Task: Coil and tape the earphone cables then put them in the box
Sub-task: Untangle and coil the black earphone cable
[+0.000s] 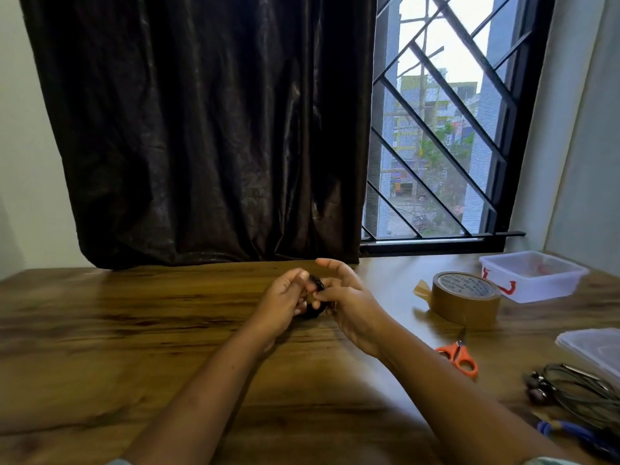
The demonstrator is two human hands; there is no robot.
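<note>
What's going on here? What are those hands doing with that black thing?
A person is bundling up a black earphone cable. The left hand and right hand both hold the little coil just above the wooden table. It has no tape on it that I can see. The roll of brown tape and the orange scissors wait on the right, with the plastic box behind them. More earphones lie near the right edge.

Brown tape roll (464, 298) — orange-handled scissors (458, 357)
</note>
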